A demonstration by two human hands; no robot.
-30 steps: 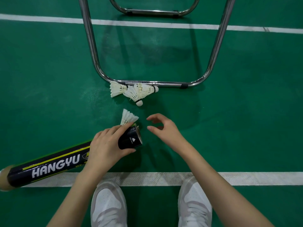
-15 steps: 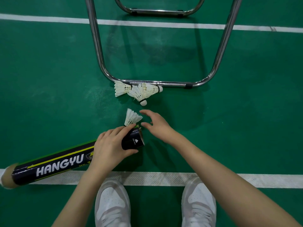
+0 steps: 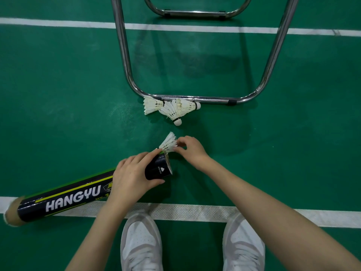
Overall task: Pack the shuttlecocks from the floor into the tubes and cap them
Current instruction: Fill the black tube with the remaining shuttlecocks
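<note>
The person crouches over the green court floor (image 3: 58, 94), white sneakers (image 3: 141, 243) just behind a white court line (image 3: 195, 212). The left hand (image 3: 132, 178) wraps round the black HANGYU shuttlecock tube (image 3: 64, 200) near its open mouth, fingers curled over the top and thumb underneath; the tube slants across the line, its far end toward the floor's left edge. A feather shuttlecock (image 3: 169, 142) sticks out of the mouth, feathers outward. The right hand (image 3: 192, 150) pinches those feathers with its fingertips. Farther out, three more shuttlecocks (image 3: 172, 109) lie bunched together on the floor, touching the bottom bar of a chrome tubular frame (image 3: 195, 98). A second white line (image 3: 58, 24) runs beyond.
</note>
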